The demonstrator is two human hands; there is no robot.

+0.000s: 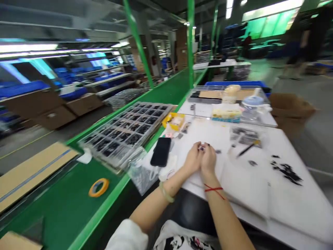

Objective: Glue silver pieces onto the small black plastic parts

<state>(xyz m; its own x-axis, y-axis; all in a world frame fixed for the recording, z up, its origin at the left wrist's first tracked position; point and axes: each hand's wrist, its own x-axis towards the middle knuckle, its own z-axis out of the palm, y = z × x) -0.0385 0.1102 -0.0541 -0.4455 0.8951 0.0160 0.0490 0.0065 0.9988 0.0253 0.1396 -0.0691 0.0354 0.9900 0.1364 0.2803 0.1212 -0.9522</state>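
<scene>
My left hand (193, 158) and my right hand (208, 158) meet over the white table (241, 180), fingertips pressed together. Something small and dark seems to sit between the fingers, too blurred and covered to name. Left of my hands a black phone (161, 152) lies on the table. Just to the right is a small dark piece (218, 151). Farther right lie a dark pen-like tool (246, 150) and a clear bag of grey parts (245, 134).
A yellow bin (173, 121) stands beyond the phone. On the green conveyor (65, 205) rest a compartment tray of black parts (125, 130) and a roll of orange tape (99, 187). Loose black parts (287, 172) lie at right. A blue-lidded container (253, 101) stands behind.
</scene>
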